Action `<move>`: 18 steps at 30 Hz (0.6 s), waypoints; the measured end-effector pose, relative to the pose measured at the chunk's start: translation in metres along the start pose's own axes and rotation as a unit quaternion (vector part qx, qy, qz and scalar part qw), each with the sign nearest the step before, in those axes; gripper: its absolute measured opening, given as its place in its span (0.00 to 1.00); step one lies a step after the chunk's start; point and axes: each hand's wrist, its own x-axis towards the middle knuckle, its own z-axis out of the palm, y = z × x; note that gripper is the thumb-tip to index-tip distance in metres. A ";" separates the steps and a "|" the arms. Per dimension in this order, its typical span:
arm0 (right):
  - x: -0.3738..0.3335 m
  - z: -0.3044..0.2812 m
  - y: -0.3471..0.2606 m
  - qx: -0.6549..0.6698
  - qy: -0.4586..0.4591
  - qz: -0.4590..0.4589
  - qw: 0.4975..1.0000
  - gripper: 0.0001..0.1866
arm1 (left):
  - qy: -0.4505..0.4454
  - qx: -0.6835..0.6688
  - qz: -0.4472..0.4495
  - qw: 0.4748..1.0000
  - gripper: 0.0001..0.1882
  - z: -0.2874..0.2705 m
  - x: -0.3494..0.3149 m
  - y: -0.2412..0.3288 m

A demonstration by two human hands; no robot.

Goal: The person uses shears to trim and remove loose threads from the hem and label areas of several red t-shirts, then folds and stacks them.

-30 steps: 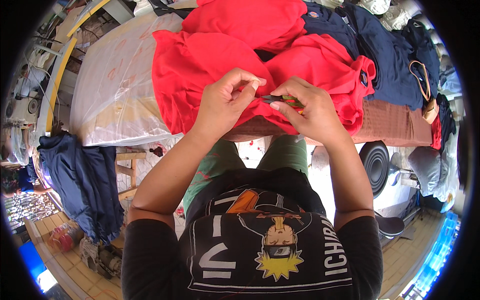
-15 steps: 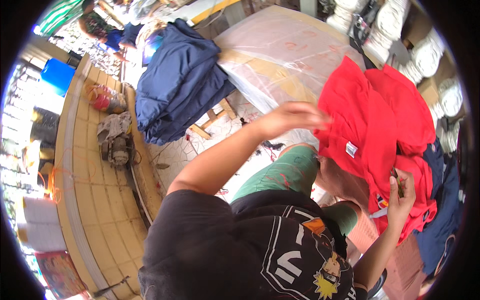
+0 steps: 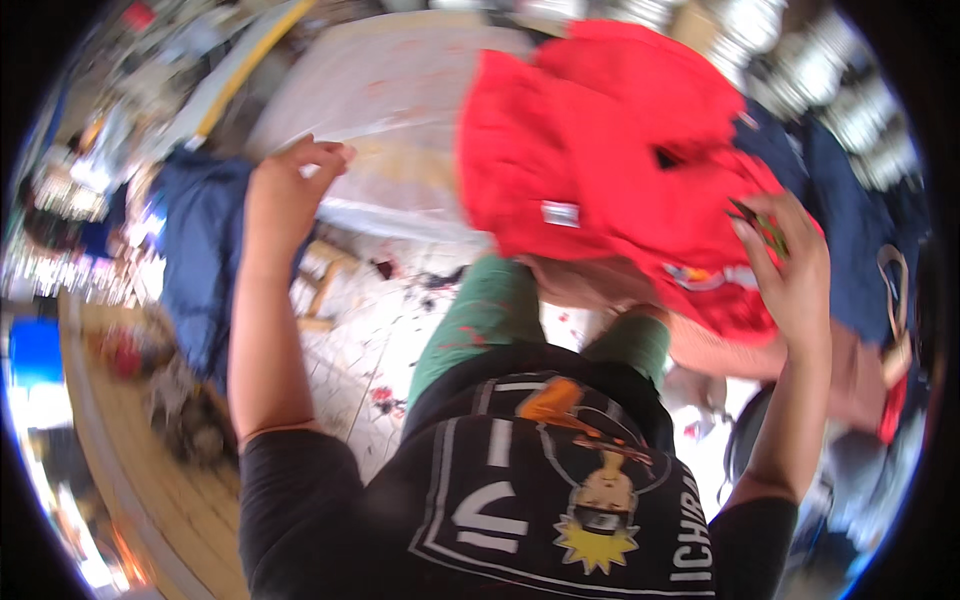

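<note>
A heap of red cloth garments lies in front of me to the right, with a small white label showing on it. My right hand is over the heap's right edge, closed round small thread snips with a dark pointed tip and a greenish body. Well away to the left, my left hand is raised in front of the wrapped stack. Its thumb and fingertips come together in a pinch; anything between them is too small or blurred to make out.
A plastic-wrapped pale stack stands beyond the red cloth. Dark blue garments hang at the left, and more dark blue cloth lies at the right. White thread cones line the far right. Scraps litter the tiled floor.
My left hand has moved from the edge of the red cloth out to the left. My right hand keeps the snips. The whole view has turned toward the right.
</note>
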 end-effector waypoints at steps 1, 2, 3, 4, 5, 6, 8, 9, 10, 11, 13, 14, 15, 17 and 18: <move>-0.001 -0.013 0.002 -0.024 -0.016 0.004 1.000 0.10 | -0.016 -0.050 0.001 0.999 0.06 0.002 0.016 0.046; -0.006 -0.027 0.009 -0.058 -0.040 0.021 0.997 0.10 | -0.031 -0.091 0.000 0.995 0.06 0.008 0.025 0.091; -0.009 -0.040 0.012 -0.084 -0.064 0.032 0.994 0.10 | -0.036 -0.171 0.067 0.982 0.07 0.026 0.030 0.106; -0.012 -0.046 0.018 -0.105 -0.092 0.042 0.989 0.11 | -0.120 -0.128 0.040 0.984 0.08 0.030 0.031 0.142; -0.017 -0.047 0.026 -0.090 -0.063 0.057 0.992 0.11 | -0.183 -0.149 0.059 0.970 0.13 0.044 0.027 0.159; -0.019 -0.050 0.031 -0.072 -0.076 0.088 0.991 0.10 | -0.185 -0.132 0.150 0.962 0.16 0.054 0.022 0.177; -0.029 -0.052 0.043 -0.036 -0.101 0.151 0.983 0.09 | -0.190 -0.111 0.247 0.944 0.20 0.081 0.010 0.205; -0.034 -0.036 0.044 -0.010 -0.062 0.133 0.989 0.07 | -0.194 -0.105 0.254 0.942 0.21 0.095 0.003 0.215; -0.042 -0.015 0.049 0.048 -0.064 0.139 0.987 0.09 | -0.204 -0.105 0.253 0.940 0.22 0.105 -0.001 0.221; -0.048 0.005 0.049 0.087 -0.070 0.115 0.987 0.13 | -0.216 -0.108 0.256 0.936 0.22 0.117 -0.005 0.229; -0.058 0.052 0.052 0.126 -0.072 0.094 0.985 0.18 | -0.234 -0.101 0.254 0.933 0.23 0.131 -0.008 0.235; -0.059 0.069 0.046 0.131 -0.084 0.109 0.982 0.18 | -0.232 -0.092 0.259 0.933 0.23 0.139 -0.009 0.235; -0.059 0.082 0.039 0.151 -0.079 0.109 0.979 0.16 | -0.206 -0.067 0.274 0.937 0.23 0.147 -0.007 0.230; -0.061 0.094 0.029 0.232 -0.077 0.192 0.951 0.12 | -0.159 -0.074 0.292 0.940 0.20 0.155 -0.002 0.228; -0.064 0.098 0.026 0.271 -0.075 0.233 0.931 0.11 | -0.136 -0.078 0.302 0.940 0.19 0.160 0.000 0.228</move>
